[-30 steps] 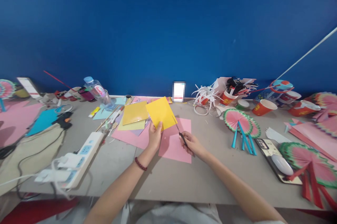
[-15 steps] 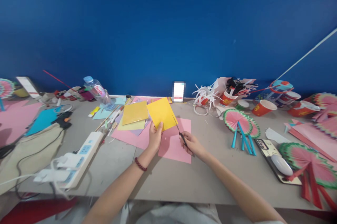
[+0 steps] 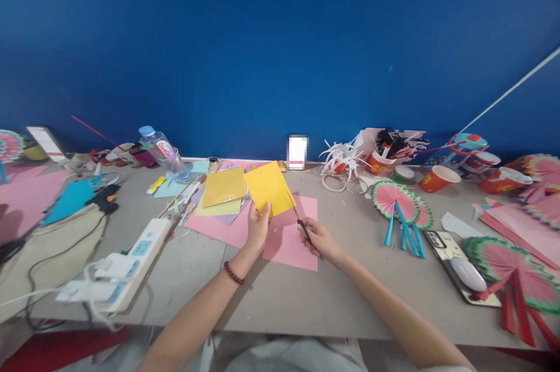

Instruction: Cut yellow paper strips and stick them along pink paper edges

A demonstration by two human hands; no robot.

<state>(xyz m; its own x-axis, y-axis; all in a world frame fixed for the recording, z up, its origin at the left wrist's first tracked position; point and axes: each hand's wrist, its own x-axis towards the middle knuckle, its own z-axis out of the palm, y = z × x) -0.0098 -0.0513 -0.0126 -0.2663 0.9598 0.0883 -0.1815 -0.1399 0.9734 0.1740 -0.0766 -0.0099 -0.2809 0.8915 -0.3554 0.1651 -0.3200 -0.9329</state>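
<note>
Two hands work over a grey table (image 3: 271, 308) set against a blue wall (image 3: 280, 57). The left hand (image 3: 258, 225) is clamped on the near edge of a yellow sheet (image 3: 268, 185), thumb on top and fingers beneath. The sheet is held tilted above the middle of the table, left of a pink sheet's (image 3: 293, 249) right part and partly over it. The right hand (image 3: 315, 238) is closed around the dark handles of scissors (image 3: 303, 226), whose blades point far and meet the yellow sheet's right edge; whether that edge lies between the blades is hard to tell.

Grey tabletop extends from the pink sheet to the near table edge, and again rightward to a paper fan (image 3: 395, 202) with blue legs. On the left, room is bounded by a white power strip (image 3: 142, 252); on the right, by a phone (image 3: 441, 244) with a white mouse (image 3: 467, 274) resting on it.

The left fingers are mostly hidden behind the yellow sheet, which also covers part of the pink paper. A packet (image 3: 225, 187) of golden-yellow paper lies just to its left, over paler sheets. At far left, another fan (image 3: 9, 146) is cut off by the frame.

A far phone (image 3: 297, 152) stands at the wall, its screen pixelated. The bottle (image 3: 164, 153) at far left bears a red label with pale lettering, too small to read; yellow marks on the orange cup (image 3: 438, 179) are likewise illegible.
</note>
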